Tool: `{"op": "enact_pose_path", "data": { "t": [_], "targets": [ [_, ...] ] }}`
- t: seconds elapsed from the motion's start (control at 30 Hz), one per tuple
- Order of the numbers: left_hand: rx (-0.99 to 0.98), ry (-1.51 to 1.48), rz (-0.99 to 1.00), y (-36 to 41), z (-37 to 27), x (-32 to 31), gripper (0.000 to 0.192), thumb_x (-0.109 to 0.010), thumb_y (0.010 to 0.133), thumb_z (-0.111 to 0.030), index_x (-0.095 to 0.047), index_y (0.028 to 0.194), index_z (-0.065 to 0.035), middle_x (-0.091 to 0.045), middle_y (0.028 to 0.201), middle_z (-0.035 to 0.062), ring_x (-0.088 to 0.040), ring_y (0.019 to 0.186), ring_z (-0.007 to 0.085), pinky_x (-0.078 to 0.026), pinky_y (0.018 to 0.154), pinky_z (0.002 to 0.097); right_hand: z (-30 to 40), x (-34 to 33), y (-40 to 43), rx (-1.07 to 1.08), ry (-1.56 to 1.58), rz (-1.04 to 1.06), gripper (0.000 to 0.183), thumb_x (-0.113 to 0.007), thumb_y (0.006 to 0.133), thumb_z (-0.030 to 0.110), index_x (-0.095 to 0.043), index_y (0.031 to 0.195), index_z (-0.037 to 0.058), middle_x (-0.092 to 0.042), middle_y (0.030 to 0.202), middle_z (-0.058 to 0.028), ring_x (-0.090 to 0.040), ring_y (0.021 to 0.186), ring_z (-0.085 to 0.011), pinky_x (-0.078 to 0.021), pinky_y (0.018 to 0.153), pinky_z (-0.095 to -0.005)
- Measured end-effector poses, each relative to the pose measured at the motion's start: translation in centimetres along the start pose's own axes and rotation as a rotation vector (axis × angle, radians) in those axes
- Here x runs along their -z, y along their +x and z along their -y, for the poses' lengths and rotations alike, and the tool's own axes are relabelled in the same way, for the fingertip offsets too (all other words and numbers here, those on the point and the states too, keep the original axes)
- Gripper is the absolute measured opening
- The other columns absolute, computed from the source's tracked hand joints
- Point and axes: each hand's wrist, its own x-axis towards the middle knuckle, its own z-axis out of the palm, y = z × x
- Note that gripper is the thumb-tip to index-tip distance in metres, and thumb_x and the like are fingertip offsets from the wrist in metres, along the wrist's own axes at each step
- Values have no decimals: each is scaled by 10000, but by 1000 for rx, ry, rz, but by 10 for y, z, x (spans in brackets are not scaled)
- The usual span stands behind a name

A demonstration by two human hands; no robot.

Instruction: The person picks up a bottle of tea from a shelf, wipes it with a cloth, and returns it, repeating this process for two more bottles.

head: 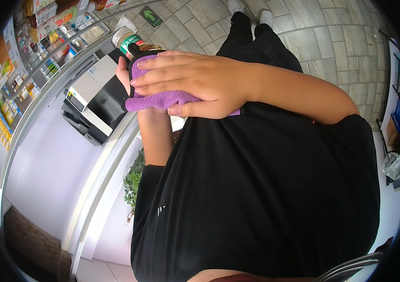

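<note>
A purple cloth (163, 99) lies spread under my right hand (189, 79), palm down, its fingers pointing left and its thumb along the near edge. Beneath the cloth is my left hand (124, 75), mostly hidden, with fingertips showing past the far left edge. Between cloth and left hand, a black item (135, 49) shows only as a dark rim with a small rounded end. What it is cannot be made out. Just beyond both hands stands a clear jar (127, 40) with a green label bearing writing.
To the left, a white and black desktop machine (96, 98) sits on a pale counter (45, 130). Packaged goods (55, 46) fill a display case behind it. A leafy plant (133, 183) grows beside my left arm. Shelving (395, 105) holds items at the right. Floor tiles (326, 53) lie ahead.
</note>
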Motion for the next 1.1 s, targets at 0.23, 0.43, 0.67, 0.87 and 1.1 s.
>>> {"op": "enact_pose_path", "data": {
  "t": [0.23,0.43,0.67,0.87,1.1],
  "targets": [
    [152,-283,199,-14,26,-11,677,-314,1049,-629,-520,1376,-73,-600,1364,163,-639,1184,331,-557,968,483,-18,8,10,-141,218,-191,461,-648,965,230,-595,1391,62,-540,1486,-156,-460,1422,-332,-360,1175,-503],
    [70,23,121,-12,33,-11,686,-335,1041,-633,-520,1367,-58,-605,1315,169,-643,1141,342,-561,918,485,2,9,28,28,55,-33,284,-688,922,275,-732,985,3,-735,1029,-168,-656,1093,-353,-461,1048,-473],
    [-51,596,24,6,41,-5,698,-359,1032,-637,-519,1357,-41,-610,1258,176,-648,1090,356,-566,861,487,3,-6,16,70,-122,-26,289,-676,912,311,-735,902,29,-725,954,-134,-670,1017,-321,-506,955,-449],
    [578,-236,392,35,22,30,749,-454,958,-700,-538,1252,-16,-537,1004,142,-580,883,333,-519,698,443,15,-21,9,160,-3,103,261,-687,897,298,-729,906,40,-713,942,-104,-650,1012,-318,-508,949,-447],
    [418,-398,423,32,17,32,687,-528,931,-657,-580,1198,-26,-537,1034,103,-518,880,225,-458,900,366,10,-29,2,247,-63,-2,315,-730,869,252,-711,1083,21,-695,1126,-100,-615,1184,-309,-473,1075,-440]
  ]
}}
